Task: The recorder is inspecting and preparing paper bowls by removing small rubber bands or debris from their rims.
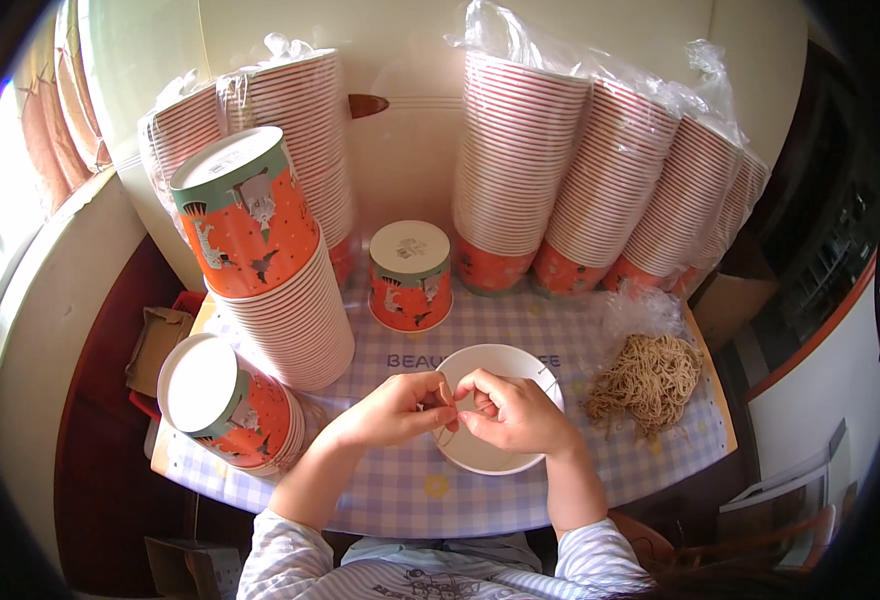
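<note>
A white paper bucket (pixel 505 358) stands open end up in front of me, its pale inside showing. Over its left half my left hand (pixel 400 408) and my right hand (pixel 520 412) meet almost fingertip to fingertip. Both are closed in a pinch on a thin tan cord (pixel 441 437), of which a short piece hangs below my left fingers. Most of the cord is hidden by the fingers. Thin strands (pixel 548 372) show at the bucket's right rim. A tangled heap of tan cord (pixel 650 385) lies to the right of my right hand.
One orange and green bucket (pixel 412 290) stands upside down beyond the hands. Tall nested stacks of buckets (pixel 280 310) rise at left, with a shorter stack (pixel 250 410) nearer. Plastic-wrapped stacks (pixel 520 160) line the back wall. A checked cloth (pixel 390 500) covers the table.
</note>
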A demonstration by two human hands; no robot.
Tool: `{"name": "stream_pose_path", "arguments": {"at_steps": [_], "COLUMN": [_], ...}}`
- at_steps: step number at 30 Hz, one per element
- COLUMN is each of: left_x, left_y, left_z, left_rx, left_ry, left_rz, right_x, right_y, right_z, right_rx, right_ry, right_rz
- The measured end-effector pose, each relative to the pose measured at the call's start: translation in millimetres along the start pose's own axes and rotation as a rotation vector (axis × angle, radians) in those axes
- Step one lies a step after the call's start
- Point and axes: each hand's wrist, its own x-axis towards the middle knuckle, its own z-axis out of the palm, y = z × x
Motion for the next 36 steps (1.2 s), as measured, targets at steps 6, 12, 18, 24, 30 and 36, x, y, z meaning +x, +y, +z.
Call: {"name": "stream_pose_path", "arguments": {"at_steps": [6, 12, 18, 24, 30, 36], "left_x": [0, 12, 26, 31, 25, 22], "left_y": [1, -10, -30, -37, -29, -20], "left_z": [-6, -2, 10, 9, 6, 6], "left_rx": [0.179, 0.149, -0.022, -0.008, -0.083, 0.321], "left_ry": [0.015, 0.047, 0.279, 0.331, 0.29, 0.311], "left_rz": [-0.053, -0.054, 0.008, 0.076, 0.019, 0.033], "right_x": [2, 7, 16, 18, 16, 9], "right_y": [2, 14, 29, 34, 29, 28], "right_z": [1, 4, -6, -6, -7, -16], "right_rx": [-0.1, -0.218, -0.36, -0.408, -0.408, -0.265], "right_ry": [0.023, 0.081, 0.211, 0.261, 0.204, 0.083], "right_rz": [-0.098, -0.054, -0.187, -0.212, -0.199, -0.137]}}
